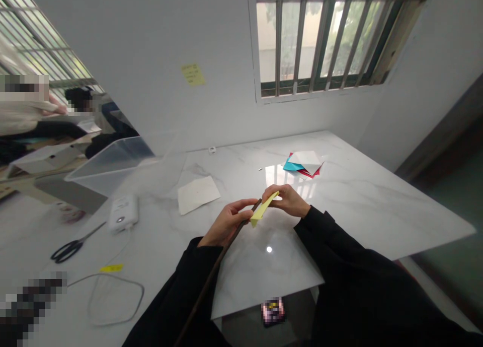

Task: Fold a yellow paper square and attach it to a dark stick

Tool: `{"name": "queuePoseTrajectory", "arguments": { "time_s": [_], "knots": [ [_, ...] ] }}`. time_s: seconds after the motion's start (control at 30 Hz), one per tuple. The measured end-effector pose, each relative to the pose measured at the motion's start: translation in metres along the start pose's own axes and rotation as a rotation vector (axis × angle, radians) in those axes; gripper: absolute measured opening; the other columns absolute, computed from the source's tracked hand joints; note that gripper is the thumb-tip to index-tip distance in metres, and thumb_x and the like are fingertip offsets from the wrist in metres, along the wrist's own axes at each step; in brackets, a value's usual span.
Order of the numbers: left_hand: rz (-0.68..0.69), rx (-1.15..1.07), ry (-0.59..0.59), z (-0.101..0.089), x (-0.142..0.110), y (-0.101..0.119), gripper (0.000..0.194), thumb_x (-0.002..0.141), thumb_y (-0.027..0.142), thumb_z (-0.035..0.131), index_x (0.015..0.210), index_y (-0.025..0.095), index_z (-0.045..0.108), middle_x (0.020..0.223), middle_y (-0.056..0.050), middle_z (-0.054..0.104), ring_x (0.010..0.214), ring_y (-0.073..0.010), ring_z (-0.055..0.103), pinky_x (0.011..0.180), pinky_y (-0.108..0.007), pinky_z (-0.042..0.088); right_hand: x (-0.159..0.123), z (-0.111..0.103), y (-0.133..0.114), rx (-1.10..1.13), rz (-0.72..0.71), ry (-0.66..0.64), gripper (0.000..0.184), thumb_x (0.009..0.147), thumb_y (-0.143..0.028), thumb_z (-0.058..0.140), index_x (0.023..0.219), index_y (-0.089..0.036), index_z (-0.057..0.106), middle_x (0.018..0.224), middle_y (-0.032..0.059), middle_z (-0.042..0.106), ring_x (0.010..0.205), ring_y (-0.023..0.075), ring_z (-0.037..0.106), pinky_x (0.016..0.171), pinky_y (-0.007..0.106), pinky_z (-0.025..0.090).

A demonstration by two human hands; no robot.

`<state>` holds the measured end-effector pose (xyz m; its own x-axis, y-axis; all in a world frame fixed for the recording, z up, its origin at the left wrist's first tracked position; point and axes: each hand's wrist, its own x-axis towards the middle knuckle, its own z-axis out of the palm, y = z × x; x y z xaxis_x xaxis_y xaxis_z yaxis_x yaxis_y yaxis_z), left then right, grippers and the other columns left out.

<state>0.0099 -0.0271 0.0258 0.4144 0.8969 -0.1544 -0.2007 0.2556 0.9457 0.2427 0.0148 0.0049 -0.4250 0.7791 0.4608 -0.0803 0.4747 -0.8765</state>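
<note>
Supporting table: white, marble-veined, stretching beneath both hands.
Left hand: thumb and fingers drawn nearly together at the yellow paper's near end; cannot tell whether they grip it.
Right hand: thumb and fingers pinched closed on the paper's far end.
White sheet: flat, left of the hands.
Coloured paper stack: beyond the right hand.
Yellow paper: folded narrow, tilted, between both hands above the table.
</note>
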Motion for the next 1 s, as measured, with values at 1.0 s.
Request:
{"name": "queuePoseTrajectory", "arguments": {
  "time_s": [1.0],
  "knots": [
    [0.008, -0.041, -0.025, -0.0012, 0.0013, -0.0034, 0.039, 0.075, 0.031, 0.088, 0.110, 0.018, 0.079, 0.102, -0.009, 0.078, 0.084, -0.0180, 0.070, 0.080, -0.030, 0.052, 0.0006, 0.0002, -0.0034, 0.086, 0.091, 0.000, 0.026, 0.078, -0.041, 0.085, 0.087, -0.019, 0.077, 0.087, 0.0046, 0.073, 0.083, 0.0182, 0.068, 0.083, 0.035, 0.054]
  ]
}}
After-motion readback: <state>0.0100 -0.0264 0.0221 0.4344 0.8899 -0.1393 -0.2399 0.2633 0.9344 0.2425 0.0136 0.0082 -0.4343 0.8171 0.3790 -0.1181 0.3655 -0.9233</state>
